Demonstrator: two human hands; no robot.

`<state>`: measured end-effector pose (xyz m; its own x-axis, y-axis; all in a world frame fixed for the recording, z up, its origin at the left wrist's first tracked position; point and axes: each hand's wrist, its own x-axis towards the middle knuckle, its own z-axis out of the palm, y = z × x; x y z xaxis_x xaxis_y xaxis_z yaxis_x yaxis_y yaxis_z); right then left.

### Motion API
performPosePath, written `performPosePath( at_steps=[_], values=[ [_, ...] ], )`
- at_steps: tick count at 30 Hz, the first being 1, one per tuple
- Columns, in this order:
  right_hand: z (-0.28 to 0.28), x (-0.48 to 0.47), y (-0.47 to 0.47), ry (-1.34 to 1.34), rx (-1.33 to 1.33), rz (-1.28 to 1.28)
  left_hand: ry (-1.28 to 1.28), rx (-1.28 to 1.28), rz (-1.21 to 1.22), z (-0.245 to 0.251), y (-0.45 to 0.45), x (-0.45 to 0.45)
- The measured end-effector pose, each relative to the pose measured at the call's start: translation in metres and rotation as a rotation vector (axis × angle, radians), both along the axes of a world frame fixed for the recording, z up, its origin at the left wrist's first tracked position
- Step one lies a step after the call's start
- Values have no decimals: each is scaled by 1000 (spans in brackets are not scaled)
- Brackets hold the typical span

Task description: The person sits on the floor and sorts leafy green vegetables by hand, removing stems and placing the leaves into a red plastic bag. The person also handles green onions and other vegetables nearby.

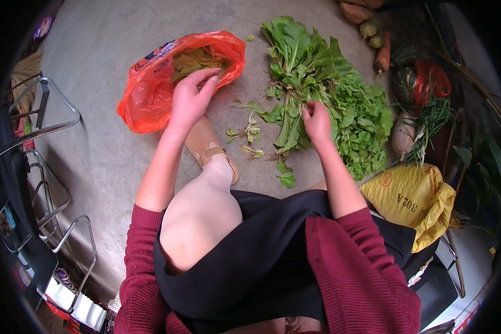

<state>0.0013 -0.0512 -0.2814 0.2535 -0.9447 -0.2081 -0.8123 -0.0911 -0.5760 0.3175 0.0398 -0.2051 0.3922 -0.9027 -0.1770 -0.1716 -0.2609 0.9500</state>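
My left hand [193,97] reaches over the mouth of a red plastic bag [150,100] on the concrete floor. Its fingertips are at the yellowed leaves [196,62] inside, and whether they grip any is hidden. To the right, a heap of leafy greens [294,46] with long stems lies beside a pile of smaller, frilly greens [359,121]. My right hand [318,125] is at the near edge of the heap, its fingers curled by the stems; I cannot tell if a leaf is pinched there. Loose trimmed leaves [252,131] lie between the hands.
At right lie a carrot [383,56], a dark green squash [404,79], a tan squash [403,133], scallions [434,117] and a yellow sack [401,183]. Metal-framed chairs [73,117] and a straw broom [25,79] line the left. My clog [204,142] stands just below the bag.
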Motion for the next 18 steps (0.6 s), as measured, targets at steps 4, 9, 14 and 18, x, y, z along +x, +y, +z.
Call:
performPosePath(
  at_steps=[4,9,14,18],
  values=[
    [-11,13,-10,360,113,90,234,81,-95,-15,-5,-28],
    [-23,29,-1,521,194,104,29,190,-320,-39,7,-49],
    [-32,13,7,89,246,162,62,278,-330,-64,14,-53],
    [-33,-4,7,-185,404,119,257,454,-356,-77,14,-58]
  ],
)
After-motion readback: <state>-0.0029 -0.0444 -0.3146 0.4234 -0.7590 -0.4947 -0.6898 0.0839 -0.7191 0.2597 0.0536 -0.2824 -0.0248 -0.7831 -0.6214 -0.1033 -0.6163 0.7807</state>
